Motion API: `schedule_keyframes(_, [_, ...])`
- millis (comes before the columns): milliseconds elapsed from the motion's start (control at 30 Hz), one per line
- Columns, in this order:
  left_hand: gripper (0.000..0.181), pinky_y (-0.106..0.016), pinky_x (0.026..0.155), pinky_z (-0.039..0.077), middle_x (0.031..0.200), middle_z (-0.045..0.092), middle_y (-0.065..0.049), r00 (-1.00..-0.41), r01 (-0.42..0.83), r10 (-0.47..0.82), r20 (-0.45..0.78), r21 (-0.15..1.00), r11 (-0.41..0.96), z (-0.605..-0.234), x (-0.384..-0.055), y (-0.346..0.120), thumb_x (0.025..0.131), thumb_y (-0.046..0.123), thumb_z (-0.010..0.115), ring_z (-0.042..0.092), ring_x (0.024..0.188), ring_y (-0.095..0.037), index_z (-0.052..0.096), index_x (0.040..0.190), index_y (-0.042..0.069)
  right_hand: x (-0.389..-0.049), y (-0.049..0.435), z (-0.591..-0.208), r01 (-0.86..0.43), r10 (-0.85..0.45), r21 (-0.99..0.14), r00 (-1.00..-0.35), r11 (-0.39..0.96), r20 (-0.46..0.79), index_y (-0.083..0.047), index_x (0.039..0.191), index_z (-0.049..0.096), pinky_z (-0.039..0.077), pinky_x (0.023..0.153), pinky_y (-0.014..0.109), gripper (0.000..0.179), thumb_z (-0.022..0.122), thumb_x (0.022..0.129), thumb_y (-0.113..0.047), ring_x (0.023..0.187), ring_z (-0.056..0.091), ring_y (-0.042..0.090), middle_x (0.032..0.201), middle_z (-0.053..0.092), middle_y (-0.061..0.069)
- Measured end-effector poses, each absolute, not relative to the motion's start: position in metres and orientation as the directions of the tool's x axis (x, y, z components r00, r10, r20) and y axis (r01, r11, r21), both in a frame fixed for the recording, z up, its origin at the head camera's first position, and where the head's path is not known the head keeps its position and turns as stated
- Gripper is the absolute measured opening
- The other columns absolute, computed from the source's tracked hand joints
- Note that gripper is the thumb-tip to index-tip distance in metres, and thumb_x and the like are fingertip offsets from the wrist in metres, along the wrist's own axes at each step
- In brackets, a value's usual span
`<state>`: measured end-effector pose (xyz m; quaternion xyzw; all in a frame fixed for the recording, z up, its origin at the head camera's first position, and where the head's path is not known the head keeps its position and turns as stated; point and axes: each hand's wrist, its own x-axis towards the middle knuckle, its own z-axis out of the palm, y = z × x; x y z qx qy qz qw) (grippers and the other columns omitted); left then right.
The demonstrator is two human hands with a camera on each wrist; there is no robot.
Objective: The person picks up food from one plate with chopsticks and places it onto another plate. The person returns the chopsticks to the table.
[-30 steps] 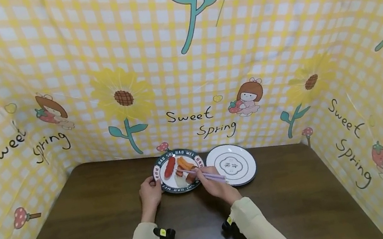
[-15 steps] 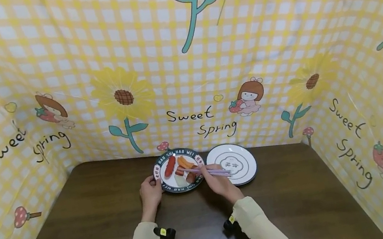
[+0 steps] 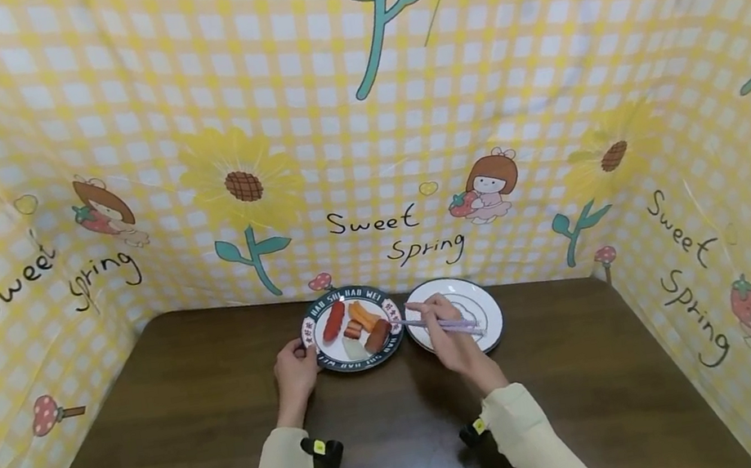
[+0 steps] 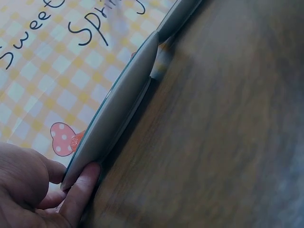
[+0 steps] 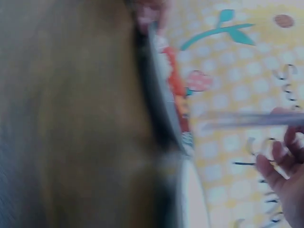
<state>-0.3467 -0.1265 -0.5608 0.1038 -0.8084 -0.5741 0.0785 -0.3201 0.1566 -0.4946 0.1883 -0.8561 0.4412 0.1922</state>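
Note:
Resting at the left rim of a dark-rimmed plate [image 3: 360, 365], my left hand [image 3: 296, 375] pinches its edge; the left wrist view has the thumb above and a finger underneath. On that plate lie a red sausage [image 3: 334, 321], yellow strips [image 3: 362, 313], a striped reddish-brown piece [image 3: 352, 329], a brown chunk [image 3: 378, 335] and a pale piece [image 3: 353, 349]. My right hand [image 3: 455, 343] holds purple chopsticks [image 3: 464, 325] over the white plate [image 3: 488, 313] to the right. The chopstick tips point left, at the dark-rimmed plate's right rim, with no food between them.
The two plates stand side by side near the back edge of the brown wooden table [image 3: 389, 447]. A yellow checked cloth [image 3: 513, 78] hangs close behind them and along both sides. Black wrist cameras sit on both cuffs.
My right hand has drawn right with the chopsticks, from over the food to over the white plate. The brown chunk now shows fully. My left hand stays at the rim.

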Motion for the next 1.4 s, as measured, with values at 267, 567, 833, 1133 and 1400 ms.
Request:
schedule_keyframes(267, [0.041,-0.025,0.064,0.057,0.109,0.068,-0.031,-0.962,-0.086,-0.272,0.006,0.942,0.325,-0.563,-0.348,-0.127,0.101,0.012,0.059,0.072,0.074,-0.021,0.056,0.133,-0.013,-0.311,0.202,-0.469,-0.523,-0.145,-0.664,-0.831,0.534,0.537,0.001,0.116,0.071,0.054,0.083,0.038,0.034,0.040,0.111,-0.013,0.090,0.065,0.031,0.094,0.067,0.015])
schedule_keyframes(567, [0.043,-0.026,0.065,0.058,0.111,0.067,-0.032,-0.966,-0.086,-0.260,0.007,0.935,0.345,-0.565,-0.350,-0.124,0.102,0.013,0.057,0.072,0.075,-0.023,0.053,0.136,-0.013,-0.309,0.259,-0.472,-0.336,0.073,-0.797,-0.902,0.502,0.426,0.005,0.110,0.072,0.036,0.050,0.027,0.029,0.048,0.106,-0.010,0.050,0.039,0.009,0.058,0.044,0.001])
schedule_keyframes(833, [0.042,-0.027,0.065,0.059,0.109,0.067,-0.032,-0.967,-0.070,-0.254,0.019,0.938,0.340,-0.563,-0.351,-0.122,0.102,0.012,0.057,0.072,0.074,-0.022,0.054,0.135,-0.014,-0.304,0.292,-0.467,-0.102,0.183,-0.757,-0.942,0.645,0.283,0.000,0.115,0.072,0.036,0.055,0.030,0.030,0.052,0.104,-0.019,0.057,0.041,0.017,0.065,0.045,0.002])
schedule_keyframes(1133, [0.042,-0.026,0.064,0.058,0.108,0.066,-0.032,-0.970,-0.071,-0.242,0.009,0.945,0.320,-0.559,-0.349,-0.125,0.102,0.011,0.056,0.071,0.073,-0.020,0.053,0.135,-0.015,-0.311,0.321,-0.506,0.038,0.120,-0.564,-0.987,0.825,0.108,0.005,0.082,0.053,0.047,0.058,0.041,0.018,0.049,0.096,-0.004,0.064,0.053,0.028,0.069,0.054,0.014])
schedule_keyframes(1400, [0.042,-0.024,0.063,0.057,0.108,0.066,-0.030,-0.972,-0.087,-0.235,-0.010,0.944,0.319,-0.560,-0.348,-0.127,0.102,0.012,0.056,0.069,0.074,-0.017,0.052,0.136,-0.014,-0.312,0.326,-0.524,0.162,0.144,-0.375,-0.987,0.913,-0.075,0.022,0.106,0.054,0.051,0.083,0.057,0.025,0.048,0.087,0.006,0.090,0.059,0.047,0.105,0.049,0.039])
